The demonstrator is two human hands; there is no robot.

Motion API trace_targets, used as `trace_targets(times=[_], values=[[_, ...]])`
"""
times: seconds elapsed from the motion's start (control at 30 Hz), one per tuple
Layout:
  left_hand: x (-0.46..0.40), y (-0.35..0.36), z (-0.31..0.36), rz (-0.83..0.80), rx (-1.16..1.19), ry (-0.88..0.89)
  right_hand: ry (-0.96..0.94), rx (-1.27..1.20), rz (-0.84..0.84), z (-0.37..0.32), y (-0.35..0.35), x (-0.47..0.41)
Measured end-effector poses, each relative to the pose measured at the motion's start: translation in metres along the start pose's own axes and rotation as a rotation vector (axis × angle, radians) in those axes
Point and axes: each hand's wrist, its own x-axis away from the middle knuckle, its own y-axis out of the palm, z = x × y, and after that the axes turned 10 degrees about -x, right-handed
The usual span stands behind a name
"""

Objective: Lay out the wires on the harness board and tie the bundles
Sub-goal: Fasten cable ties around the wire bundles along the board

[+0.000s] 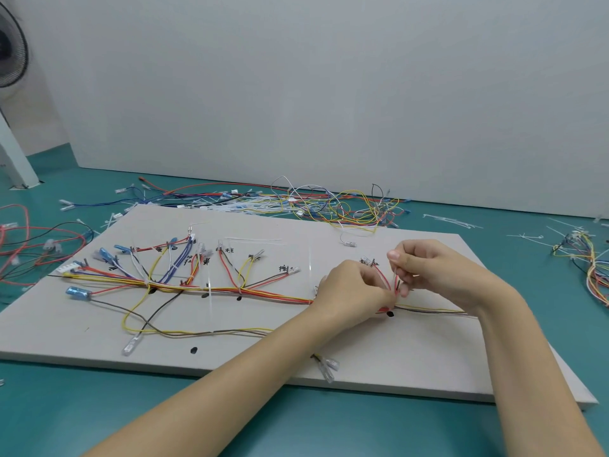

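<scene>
A teal table [329,430] runs to a pale wall [296,77], a fan [10,47] at the far left corner. The grey harness board [412,354] carries the wire bundle [263,293] along its middle. My left grip [356,288] pinches the bundle near the board's right edge; my right grip [425,268] pinches a thin tie [393,270] just above it. Loose wires [329,202] lie beyond the board's far edge.
</scene>
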Motion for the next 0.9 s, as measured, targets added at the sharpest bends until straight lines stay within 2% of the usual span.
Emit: trace_targets(times=[0.17, 0.5, 0.9], values=[[0.000, -0.001, -0.002, 0.020, -0.035, 0.015, 0.034, -0.024, -0.010, 0.002, -0.002, 0.001], [0.002, -0.003, -0.004, 0.003, -0.023, 0.069, 0.117, 0.161, 0.030, 0.001, 0.003, 0.002], [0.004, -0.007, -0.006, 0.037, -0.195, 0.194, 0.039, 0.094, 0.165, 0.002, 0.020, -0.010]])
